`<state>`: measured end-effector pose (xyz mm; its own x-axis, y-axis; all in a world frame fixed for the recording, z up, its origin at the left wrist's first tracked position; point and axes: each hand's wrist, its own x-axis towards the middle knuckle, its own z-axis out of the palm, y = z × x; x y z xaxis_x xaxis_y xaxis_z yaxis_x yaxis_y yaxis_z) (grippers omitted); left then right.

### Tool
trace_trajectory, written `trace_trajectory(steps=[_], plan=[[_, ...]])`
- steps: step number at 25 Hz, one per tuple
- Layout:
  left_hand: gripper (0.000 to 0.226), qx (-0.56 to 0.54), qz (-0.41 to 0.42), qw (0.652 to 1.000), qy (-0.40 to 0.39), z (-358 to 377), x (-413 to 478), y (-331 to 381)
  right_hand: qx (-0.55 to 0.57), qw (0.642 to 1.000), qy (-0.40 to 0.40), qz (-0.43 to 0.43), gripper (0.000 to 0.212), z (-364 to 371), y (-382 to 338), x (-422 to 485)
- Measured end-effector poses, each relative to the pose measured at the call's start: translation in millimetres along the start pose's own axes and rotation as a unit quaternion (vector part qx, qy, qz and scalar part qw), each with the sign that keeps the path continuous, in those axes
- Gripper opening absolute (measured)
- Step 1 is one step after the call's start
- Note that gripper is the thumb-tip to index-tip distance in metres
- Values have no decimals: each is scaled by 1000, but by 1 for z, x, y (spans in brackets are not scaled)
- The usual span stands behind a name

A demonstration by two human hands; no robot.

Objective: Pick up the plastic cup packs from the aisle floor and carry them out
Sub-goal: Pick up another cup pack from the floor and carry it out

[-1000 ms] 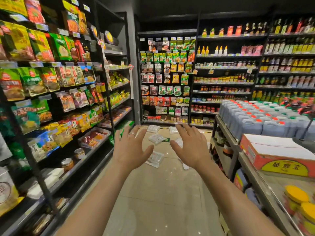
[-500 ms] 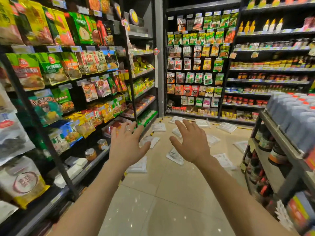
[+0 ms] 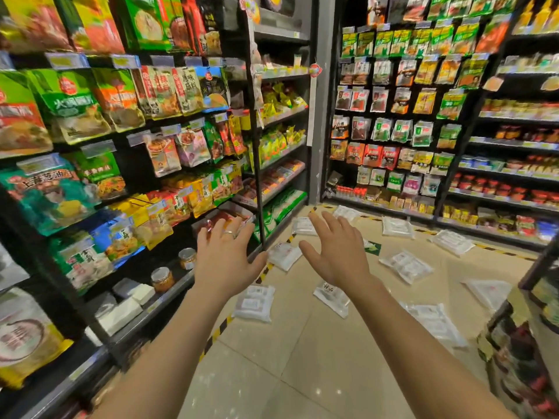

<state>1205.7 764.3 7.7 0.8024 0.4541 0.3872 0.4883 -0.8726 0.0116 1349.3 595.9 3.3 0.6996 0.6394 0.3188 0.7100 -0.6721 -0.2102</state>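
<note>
Plastic cup packs [image 3: 406, 266] are scattered flat over the aisle floor [image 3: 302, 373], from the centre of the frame out to the right and back to the foot of the far shelves [image 3: 393, 122]. They are seen as soft, roughly rectangular bags of clear, crinkled film with whitish contents; single cups cannot be made out inside them. The floor is laid with glossy beige tiles, and a strip of yellow-and-black tape [image 3: 216, 331] is run along its left side.

One pack [image 3: 254, 302] lies just beside that tape, below the left hand [image 3: 225, 261]. A second pack [image 3: 331, 297] lies below the right hand [image 3: 337, 252], and the dark print on its label is too blurred to be read. A third pack [image 3: 284, 255] shows between the two hands.

Both hands are held out in the air at the centre of the frame, backs up, with the fingers straight and spread apart; nothing is touched or held by either. A pale metal ring [image 3: 229, 234] is worn on the left hand. Both forearms are cut off by the lower edge.

At the right, a fourth pack [image 3: 487, 291] is partly hidden by a dark shelf end [image 3: 532, 267]. The left shelves [image 3: 257, 146] are filled with glossy foil pouches [image 3: 75, 107] in green, orange and yellow, and small glass jars [image 3: 162, 279] with metal lids stand on a lower shelf. Print towards the frame edges is smeared by blur.
</note>
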Motion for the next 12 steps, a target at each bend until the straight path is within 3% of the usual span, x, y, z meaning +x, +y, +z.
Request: trace_trajectory(steps=[12], plan=[[69,-17,-77,996,-29,128,167,-53,-4,998,-35,-48,63,108,22,197]])
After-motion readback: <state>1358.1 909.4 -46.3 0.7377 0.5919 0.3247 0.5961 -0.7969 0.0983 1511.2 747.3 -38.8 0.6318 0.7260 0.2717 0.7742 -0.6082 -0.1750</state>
